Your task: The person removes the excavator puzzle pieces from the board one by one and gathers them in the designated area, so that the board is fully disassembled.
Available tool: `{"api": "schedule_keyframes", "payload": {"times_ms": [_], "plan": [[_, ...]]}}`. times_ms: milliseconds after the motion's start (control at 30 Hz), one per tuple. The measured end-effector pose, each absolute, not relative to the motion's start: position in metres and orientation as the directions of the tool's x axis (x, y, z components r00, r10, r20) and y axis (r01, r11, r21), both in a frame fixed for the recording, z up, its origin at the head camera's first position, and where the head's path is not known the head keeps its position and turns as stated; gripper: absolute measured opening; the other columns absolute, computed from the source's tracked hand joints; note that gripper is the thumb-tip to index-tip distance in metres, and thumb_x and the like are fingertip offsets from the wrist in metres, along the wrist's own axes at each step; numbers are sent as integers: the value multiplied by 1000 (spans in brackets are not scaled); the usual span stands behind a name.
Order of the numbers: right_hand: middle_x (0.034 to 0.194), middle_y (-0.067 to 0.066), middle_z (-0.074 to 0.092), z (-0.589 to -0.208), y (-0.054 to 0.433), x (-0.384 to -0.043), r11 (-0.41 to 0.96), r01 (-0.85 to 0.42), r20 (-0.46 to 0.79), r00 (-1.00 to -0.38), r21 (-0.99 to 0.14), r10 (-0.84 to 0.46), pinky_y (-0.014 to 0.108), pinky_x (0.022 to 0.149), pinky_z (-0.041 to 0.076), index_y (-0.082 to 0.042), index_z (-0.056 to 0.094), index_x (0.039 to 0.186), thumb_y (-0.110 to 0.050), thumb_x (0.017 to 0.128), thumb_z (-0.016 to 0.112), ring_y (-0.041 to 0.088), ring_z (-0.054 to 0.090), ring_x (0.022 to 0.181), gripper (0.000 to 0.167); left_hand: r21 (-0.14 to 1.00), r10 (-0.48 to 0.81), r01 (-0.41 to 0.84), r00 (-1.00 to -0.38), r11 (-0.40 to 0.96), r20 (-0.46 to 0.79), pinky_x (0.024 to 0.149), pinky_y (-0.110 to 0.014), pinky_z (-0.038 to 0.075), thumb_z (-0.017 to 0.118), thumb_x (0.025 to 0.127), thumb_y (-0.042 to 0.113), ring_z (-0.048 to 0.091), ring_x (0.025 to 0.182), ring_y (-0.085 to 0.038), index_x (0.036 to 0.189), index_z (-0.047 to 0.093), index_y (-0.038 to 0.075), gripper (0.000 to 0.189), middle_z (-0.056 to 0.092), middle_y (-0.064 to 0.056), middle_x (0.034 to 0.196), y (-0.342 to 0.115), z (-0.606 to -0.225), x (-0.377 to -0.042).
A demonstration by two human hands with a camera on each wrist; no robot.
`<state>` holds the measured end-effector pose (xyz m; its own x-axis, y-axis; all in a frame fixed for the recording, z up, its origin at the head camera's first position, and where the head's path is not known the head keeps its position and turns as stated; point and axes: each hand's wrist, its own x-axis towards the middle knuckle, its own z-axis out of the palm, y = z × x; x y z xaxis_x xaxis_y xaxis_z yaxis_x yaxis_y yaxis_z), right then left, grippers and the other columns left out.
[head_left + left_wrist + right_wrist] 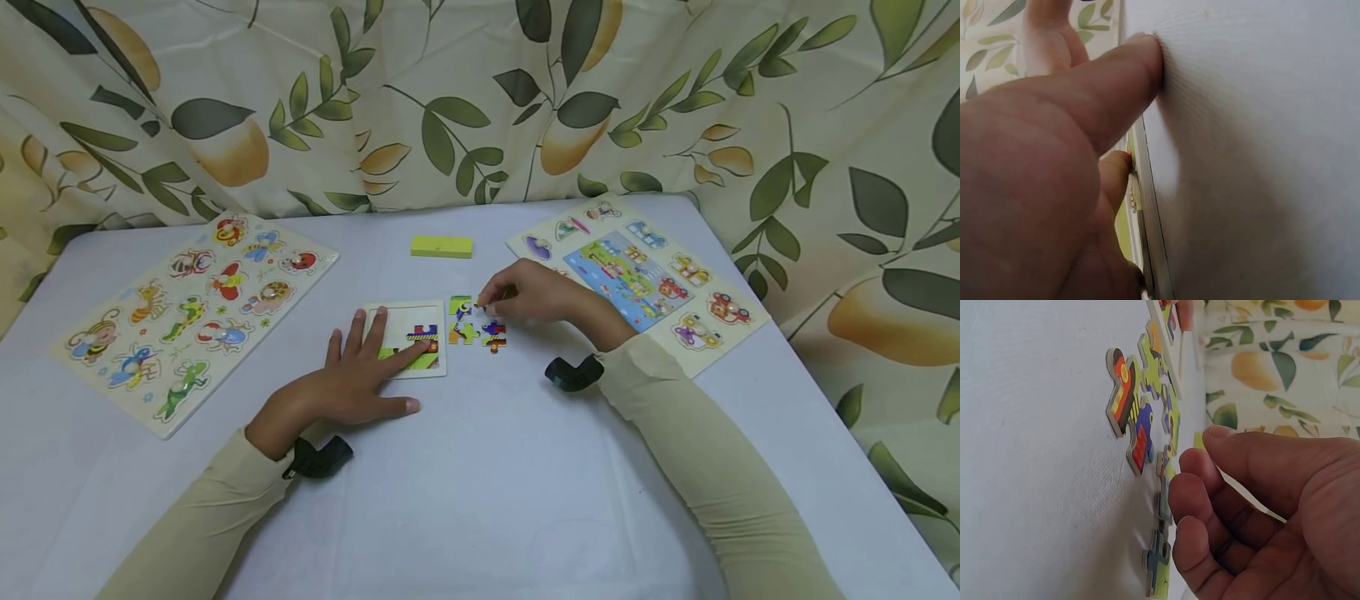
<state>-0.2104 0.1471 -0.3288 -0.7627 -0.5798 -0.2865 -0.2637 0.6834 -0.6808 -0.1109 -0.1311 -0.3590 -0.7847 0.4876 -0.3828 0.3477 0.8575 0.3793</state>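
Observation:
In the head view my left hand (356, 379) lies with fingers spread, several of them across a small white-framed puzzle tray (408, 307). One finger rests by the fitted puzzle pieces (430, 333), which show a purple and red vehicle. In the left wrist view the thumb (1129, 69) touches the tablecloth beside the tray's edge. My right hand (536, 292) hovers low over loose puzzle pieces (465, 333), thumb near the bent index finger. The right wrist view shows no piece between them; a red and yellow piece (1121, 394) and several others lie beyond the fingertips.
A board of insect pictures (198, 304) lies at left, and a board with vehicle pictures (682, 312) at right, partly behind my right arm. A yellow-green block (441, 247) sits toward the back. Patterned curtain (450, 100) hangs behind the white-covered table (480, 492).

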Motion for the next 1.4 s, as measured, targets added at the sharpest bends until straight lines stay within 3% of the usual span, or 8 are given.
{"api": "schedule_keyframes", "payload": {"times_ms": [300,633,1033,1400], "plan": [[106,5,67,-330,140,-208,637,-280,-240,-759,-718,-605,32,81,46,-5,71,108,-4,96,58,20,54,91,18,417,504,360,-805,834,-313,105,-66,-12,67,86,56,-23,140,-44,153,30,36,79,-13,-22,159,-130,-356,-112],[100,3,69,-332,123,-208,599,-331,-200,-734,-729,-649,30,79,47,-4,72,108,-7,96,59,17,56,85,17,462,565,411,-781,786,-268,105,-67,-9,65,88,54,-20,140,-46,154,26,37,79,-13,-22,159,-126,-356,-109],[95,2,69,-331,99,-205,582,-356,-191,-711,-731,-676,29,74,46,-6,72,108,-11,97,62,16,56,81,16,430,570,421,-757,799,-318,105,-69,-5,63,89,55,-22,139,-48,155,25,32,79,-18,-22,158,-123,-355,-106],[105,5,70,-334,82,-204,565,-399,-185,-676,-722,-713,28,84,48,-3,72,110,-8,96,61,16,61,91,18,418,581,432,-733,799,-354,105,-67,-10,58,90,58,-28,138,-44,155,25,32,77,-22,-21,157,-126,-358,-106]]}}
